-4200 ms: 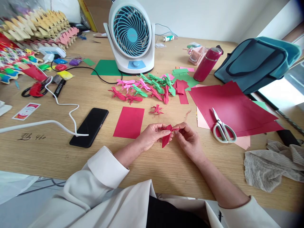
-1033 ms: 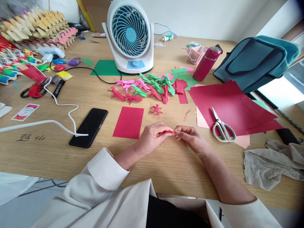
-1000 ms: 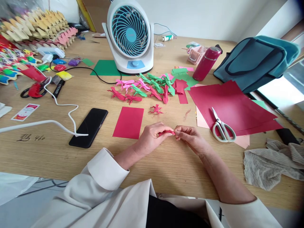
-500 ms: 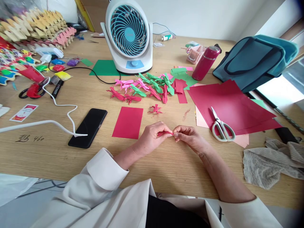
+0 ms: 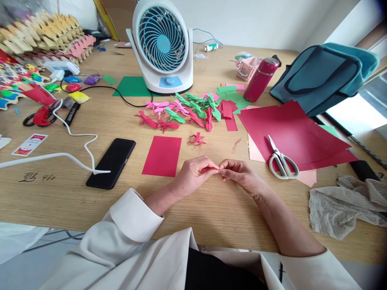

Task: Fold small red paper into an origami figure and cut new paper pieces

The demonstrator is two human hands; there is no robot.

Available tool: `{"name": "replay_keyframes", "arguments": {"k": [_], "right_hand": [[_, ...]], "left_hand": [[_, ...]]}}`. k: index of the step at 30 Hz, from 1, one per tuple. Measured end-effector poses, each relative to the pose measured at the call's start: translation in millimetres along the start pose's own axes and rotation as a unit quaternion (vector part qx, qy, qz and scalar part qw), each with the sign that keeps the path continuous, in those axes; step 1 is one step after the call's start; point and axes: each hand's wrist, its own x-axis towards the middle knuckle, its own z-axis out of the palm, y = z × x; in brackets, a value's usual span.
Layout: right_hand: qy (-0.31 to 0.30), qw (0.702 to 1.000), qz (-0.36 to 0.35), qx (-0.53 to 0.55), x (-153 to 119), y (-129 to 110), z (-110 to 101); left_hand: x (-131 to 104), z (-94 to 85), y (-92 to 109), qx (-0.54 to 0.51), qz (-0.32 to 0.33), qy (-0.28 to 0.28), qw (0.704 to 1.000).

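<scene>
Between my two hands is a small folded piece of red paper (image 5: pixel 211 170), mostly covered by my fingers. My left hand (image 5: pixel 196 174) is closed and pinches it from the left. My right hand (image 5: pixel 238 174) pinches its right end, fingertips meeting those of the left. Just beyond my hands lies a small red folded paper figure (image 5: pixel 197 138). A flat red paper rectangle (image 5: pixel 162 156) rests to the left of my left hand. Farther back, several pink, green and red folded paper figures (image 5: pixel 173 114) lie in a loose heap.
Open-bladed scissors (image 5: pixel 281 159) lie on large red sheets (image 5: pixel 302 133) at right, near a crumpled cloth (image 5: pixel 332 209). A black phone (image 5: pixel 111 163) and white cable (image 5: pixel 69 155) are at left. A fan (image 5: pixel 163 44), red flask (image 5: pixel 261 79) and teal bag (image 5: pixel 323 76) stand behind.
Both hands keep their pinch on the red paper, with barely any finger movement. The whole view has shifted very slightly.
</scene>
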Motion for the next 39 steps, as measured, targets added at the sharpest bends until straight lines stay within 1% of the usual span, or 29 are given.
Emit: {"name": "replay_keyframes", "arguments": {"k": [5,11,19,23,30,35,39], "right_hand": [[0.001,1.000,0.004,-0.015,0.0,-0.4,0.4],[-0.002,1.000,0.001,-0.029,-0.9,-1.3,0.5],[0.014,0.999,0.000,-0.029,-0.1,-1.7,3.2],[0.017,0.999,-0.008,-0.041,0.6,-0.5,4.5],[0.008,0.998,-0.029,-0.059,0.5,4.7,2.6],[0.004,0.998,-0.028,-0.053,0.0,5.9,1.8],[0.004,0.999,-0.027,-0.047,0.6,6.2,2.1]], "left_hand": [[0.2,1.0,-0.3,0.006,0.007,0.000,1.000],[2.1,-0.1,-1.2,-0.011,-0.027,-0.002,1.000],[2.9,-0.1,1.2,-0.054,-0.067,-0.013,0.996],[4.1,-0.9,2.8,-0.058,-0.086,-0.021,0.994],[2.6,0.0,-1.5,-0.065,-0.101,-0.027,0.992],[2.8,0.0,-1.5,-0.087,-0.109,-0.029,0.990],[3.5,-0.4,-0.3,-0.085,-0.106,-0.030,0.990]]}}
